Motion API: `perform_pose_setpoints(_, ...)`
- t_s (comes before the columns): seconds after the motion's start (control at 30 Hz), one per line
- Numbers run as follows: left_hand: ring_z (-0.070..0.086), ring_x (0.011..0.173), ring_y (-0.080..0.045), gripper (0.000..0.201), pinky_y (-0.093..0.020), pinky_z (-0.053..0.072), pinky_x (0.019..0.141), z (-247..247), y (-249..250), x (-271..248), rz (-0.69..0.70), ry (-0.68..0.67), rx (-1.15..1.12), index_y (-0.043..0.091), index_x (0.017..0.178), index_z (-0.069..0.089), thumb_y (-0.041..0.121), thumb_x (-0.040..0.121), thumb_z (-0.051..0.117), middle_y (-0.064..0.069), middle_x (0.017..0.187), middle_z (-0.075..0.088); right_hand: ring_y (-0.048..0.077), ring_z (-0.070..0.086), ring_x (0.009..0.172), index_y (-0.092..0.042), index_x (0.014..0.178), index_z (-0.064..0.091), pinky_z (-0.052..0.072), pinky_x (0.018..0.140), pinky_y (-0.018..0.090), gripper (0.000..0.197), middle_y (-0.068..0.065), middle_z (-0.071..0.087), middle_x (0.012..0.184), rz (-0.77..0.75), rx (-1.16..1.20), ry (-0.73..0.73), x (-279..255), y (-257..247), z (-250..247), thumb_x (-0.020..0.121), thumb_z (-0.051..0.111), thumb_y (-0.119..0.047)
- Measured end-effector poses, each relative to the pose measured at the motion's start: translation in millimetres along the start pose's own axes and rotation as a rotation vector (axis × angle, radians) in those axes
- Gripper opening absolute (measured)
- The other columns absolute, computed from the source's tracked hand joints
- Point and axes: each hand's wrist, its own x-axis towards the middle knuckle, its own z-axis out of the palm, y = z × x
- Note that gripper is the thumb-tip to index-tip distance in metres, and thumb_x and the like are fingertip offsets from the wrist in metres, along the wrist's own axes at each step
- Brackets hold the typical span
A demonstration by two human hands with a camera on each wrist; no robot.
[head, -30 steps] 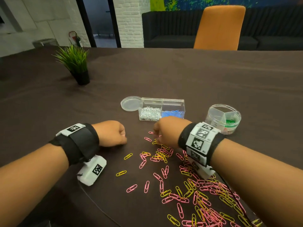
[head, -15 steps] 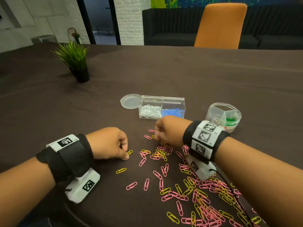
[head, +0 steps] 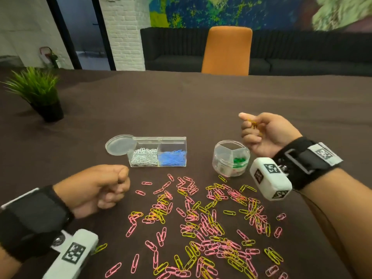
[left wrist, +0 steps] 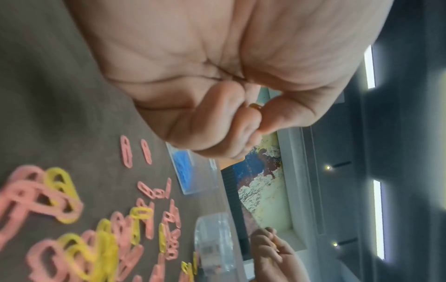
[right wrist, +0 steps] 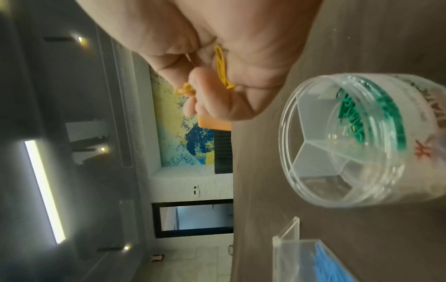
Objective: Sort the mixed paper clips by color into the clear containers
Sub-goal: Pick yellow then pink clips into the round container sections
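Note:
Pink and yellow paper clips (head: pixel 203 224) lie scattered on the dark table near me. My right hand (head: pixel 259 131) is raised palm-up behind the round divided jar (head: pixel 231 158), its fingers curled round several yellow clips (right wrist: pixel 220 64). The jar (right wrist: pixel 342 141) holds green clips in one section. My left hand (head: pixel 104 188) hovers as a fist at the pile's left edge, and the left wrist view shows a yellow clip (left wrist: pixel 255 105) pinched between thumb and finger. A clear rectangular box (head: pixel 159 154) holds silver clips on the left and blue clips on the right.
A round clear lid (head: pixel 119 144) leans at the box's left end. A potted plant (head: pixel 38 91) stands far left. An orange chair (head: pixel 227 51) and a dark sofa sit beyond the table's far edge.
My right hand has lifted off the pile and swung right and back, turning palm-up behind the jar with yellow clips. My left hand rose from the table, fist closed. The head tilted up.

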Motion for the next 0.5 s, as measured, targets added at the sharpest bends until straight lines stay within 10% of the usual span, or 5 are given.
perform_pose_setpoints(0.3,0.036,0.056,-0.012,0.023,-0.020,0.029,0.036,45,21,51,-0.047,-0.262,-0.409,0.011,0.077,0.056,-0.006,0.063,0.052,-0.007,0.078,0.041,0.005,0.035,0.044,-0.017,0.071,0.051,0.021,0.032,0.013,0.033,-0.003,0.046,0.061,0.009,-0.259,0.188,35,-2,12,0.100,0.050,-0.030)
perform_pose_setpoints(0.5,0.029,0.051,-0.011,0.032,-0.019,0.024,0.033,73,25,78,-0.115,-0.163,-0.327,0.006,0.083,0.057,-0.005,0.054,0.065,-0.009,0.074,0.041,0.012,0.037,0.047,-0.015,0.069,0.053,0.028,0.044,0.022,0.034,0.003,0.051,0.062,-0.093,-0.761,0.231,58,-5,9,0.097,0.052,-0.033)
